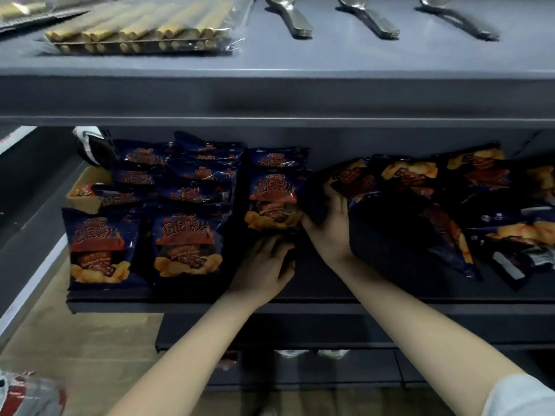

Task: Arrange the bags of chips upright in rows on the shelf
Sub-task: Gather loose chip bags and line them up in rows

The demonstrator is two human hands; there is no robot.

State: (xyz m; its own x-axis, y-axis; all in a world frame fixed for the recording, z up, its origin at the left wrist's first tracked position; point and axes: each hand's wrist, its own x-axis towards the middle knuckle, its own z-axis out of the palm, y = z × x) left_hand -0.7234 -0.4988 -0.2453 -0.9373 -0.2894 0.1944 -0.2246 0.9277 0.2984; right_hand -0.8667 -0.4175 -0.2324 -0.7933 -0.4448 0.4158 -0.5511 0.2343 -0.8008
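Observation:
Dark blue chip bags with orange print stand upright in rows on the left half of the dark shelf (186, 298). The front bags of two rows (99, 247) (187, 243) face me. A third row begins with an upright bag (274, 202). My left hand (264, 268) presses against the bottom of this bag. My right hand (329, 226) grips its right edge, fingers curled round the dark side. To the right, several bags (450, 205) lie flat and jumbled in a heap.
The upper shelf (300, 64) holds a clear pack of wafer sticks (141, 28) and three metal spoons (295, 18). A cardboard box (87, 190) and a shoe (90, 145) are behind the left rows. Tan floor lies lower left.

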